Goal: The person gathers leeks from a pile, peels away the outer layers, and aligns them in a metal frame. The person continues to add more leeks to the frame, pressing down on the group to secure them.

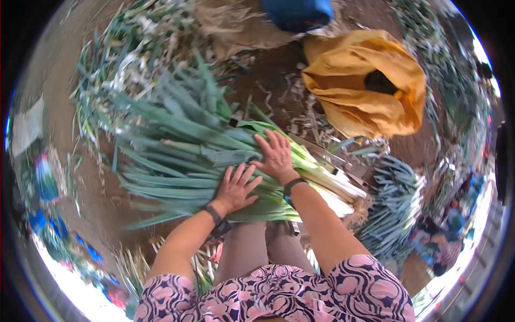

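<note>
A large bunch of leeks lies across in front of my legs, green leaves to the left and pale stems with roots to the right. My left hand rests flat on the leaves at the near side, fingers spread. Farther along the bunch, near where the leaves turn pale, my right hand presses down with its fingers apart. Neither hand is wrapped round a leek. Part of a thin metal-looking strip shows beside the stems on the far side; what it belongs to is unclear.
An open orange sack stands at the upper right, near a blue container. Leaf scraps are heaped at the upper left. More leeks lie at the right. People are at the far right edge.
</note>
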Demonstrator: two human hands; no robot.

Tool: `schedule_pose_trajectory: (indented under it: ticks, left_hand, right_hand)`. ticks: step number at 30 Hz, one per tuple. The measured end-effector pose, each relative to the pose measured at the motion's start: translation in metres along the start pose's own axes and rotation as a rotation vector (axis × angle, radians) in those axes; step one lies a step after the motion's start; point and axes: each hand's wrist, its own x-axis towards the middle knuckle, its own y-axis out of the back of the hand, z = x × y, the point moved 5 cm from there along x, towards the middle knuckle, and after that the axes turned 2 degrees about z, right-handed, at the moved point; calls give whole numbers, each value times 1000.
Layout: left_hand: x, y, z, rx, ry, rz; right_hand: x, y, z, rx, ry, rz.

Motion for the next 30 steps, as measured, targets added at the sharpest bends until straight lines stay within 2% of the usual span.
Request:
schedule_pose_trajectory:
  ticks: [1,3,6,9,12,16,24,28,30]
  left_hand:
    - [5,20,6,-69,2,-112]
    - [2,25,23,-143,-87,-172]
    - [11,18,35,-126,-115,-297]
    - [2,-23,25,49,-254,-124]
    - [3,-42,13,93,-296,-72]
    - [-2,-33,20,103,-291,-83]
    - [1,0,47,169,-273,-124]
    - [11,23,59,158,-249,-228]
    - [15,36,64,153,-225,-325]
  right_hand:
    - [-1,-1,1,-2,-12,-13]
    - [-1,6,0,32,-9,-29]
    - [-5,3,4,14,-9,-33]
    - [-2,4,6,56,-9,-49]
    - [-2,-1,10,73,20,40]
    - [-5,8,8,94,28,101]
    - [-12,34,2,178,-28,-39]
    - [-38,51,-2,203,-106,135]
    - [-68,72,6,306,-225,271]
